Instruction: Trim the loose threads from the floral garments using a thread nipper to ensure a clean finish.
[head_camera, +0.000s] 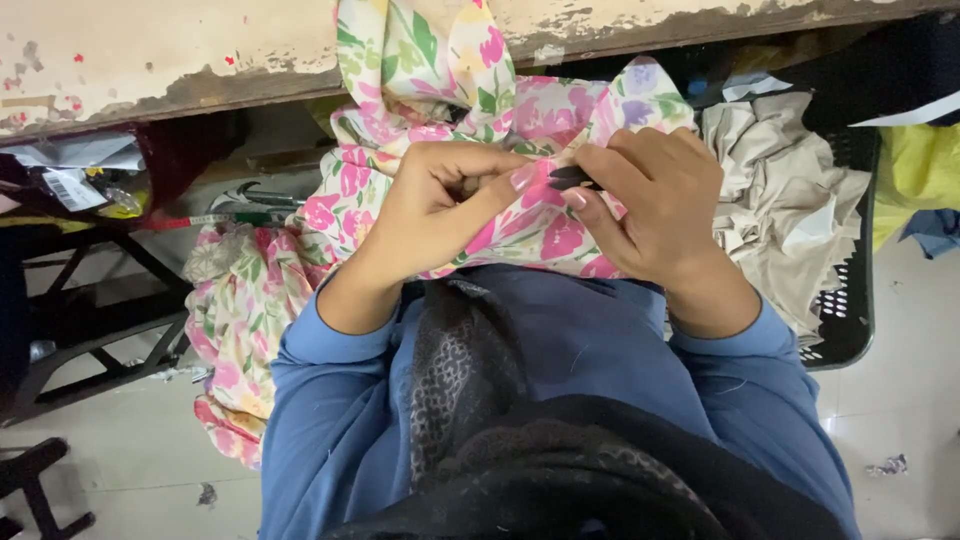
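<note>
Floral fabric (420, 150) hangs from the worn table (150, 55) edge down over my lap. I see my left hand (430, 205) bunching it in a closed grip, while my right hand (655, 200) pinches a small dark tool (572, 178) against the cloth.

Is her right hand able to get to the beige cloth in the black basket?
Probably yes. The beige cloth lies open beside the right hand, nothing between them, though that hand pinches a small dark tool against the floral fabric.
</note>
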